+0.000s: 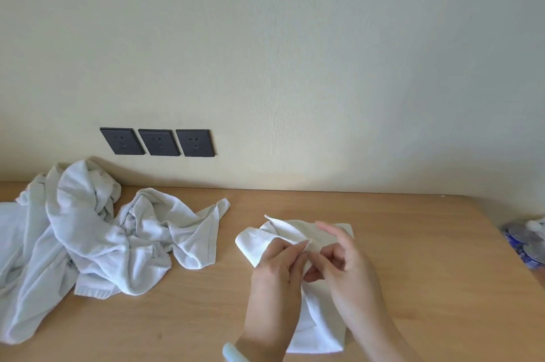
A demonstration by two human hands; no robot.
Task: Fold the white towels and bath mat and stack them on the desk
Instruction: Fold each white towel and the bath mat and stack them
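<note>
A small white towel (259, 239) lies on the wooden desk (413, 243) in front of me, partly folded, with one corner lifted. My left hand (280, 270) pinches a fold of it near the middle. My right hand (345, 255) pinches the same towel right beside the left, its index finger stretched out above the cloth. Both hands cover the towel's centre. A crumpled heap of white towels (97, 232) sprawls over the left side of the desk, reaching the wall.
Three dark wall sockets (157, 142) sit above the heap. At the desk's right edge lie plastic-wrapped bottles with blue labels (525, 243). A pale bangle (236, 354) circles my left wrist. Bare wood shows between heap and small towel.
</note>
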